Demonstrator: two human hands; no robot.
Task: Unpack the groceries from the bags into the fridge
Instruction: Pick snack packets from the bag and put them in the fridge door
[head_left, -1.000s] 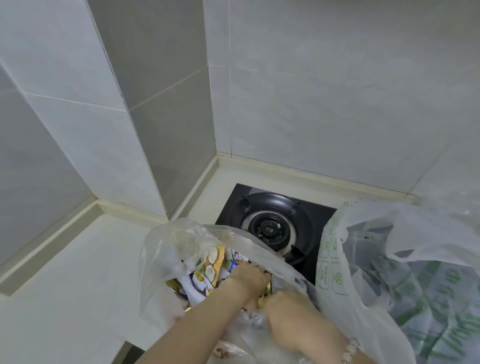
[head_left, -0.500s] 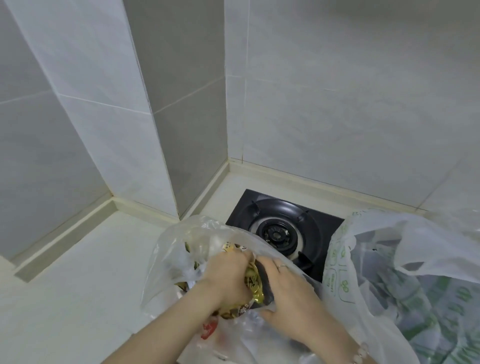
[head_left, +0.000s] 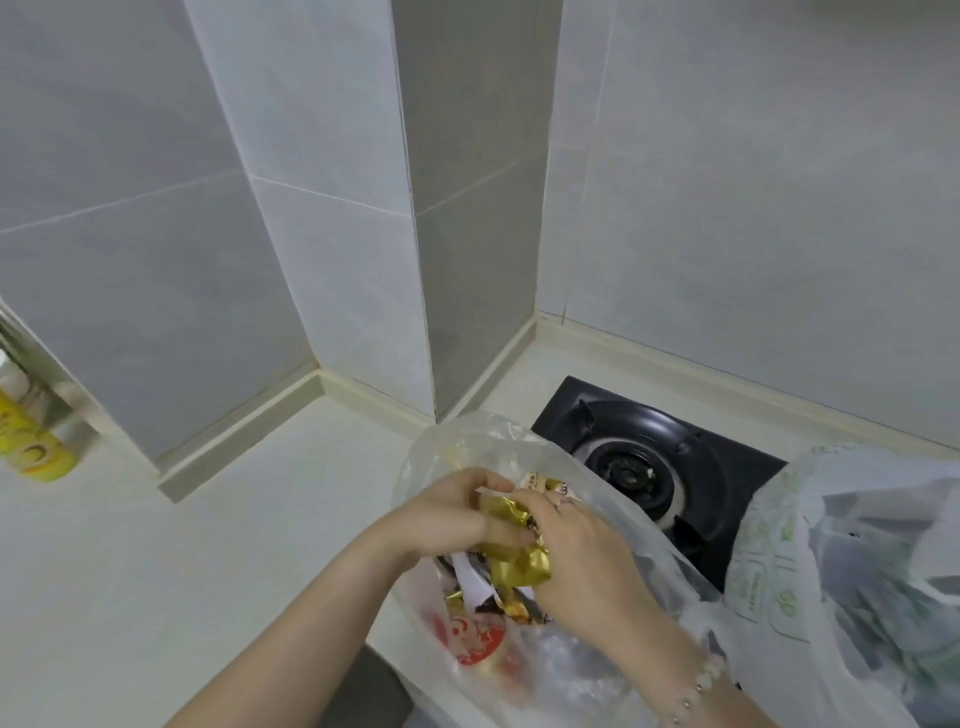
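Observation:
A clear plastic bag (head_left: 613, 499) with a red print low on its side stands on the white counter, near its front edge. Above the bag's mouth, both hands hold a bunch of gold-wrapped snack packets (head_left: 511, 553). My left hand (head_left: 452, 514) grips the packets from the left and my right hand (head_left: 576, 551) from the right. More packets lie inside the bag below. A second white bag with green print (head_left: 810, 551) stands to the right, its contents hidden. No fridge is in view.
A black gas burner (head_left: 691, 467) sits in the counter right behind the bags. Tiled walls form a jutting corner (head_left: 415, 260) at the back. Yellow cans (head_left: 31, 447) stand at the far left edge. The white counter (head_left: 182, 571) stretches left of the bag.
Both hands were down inside the clear bag; they have come up out of it holding the gold packets. The view has swung left, and the yellow cans have come into sight.

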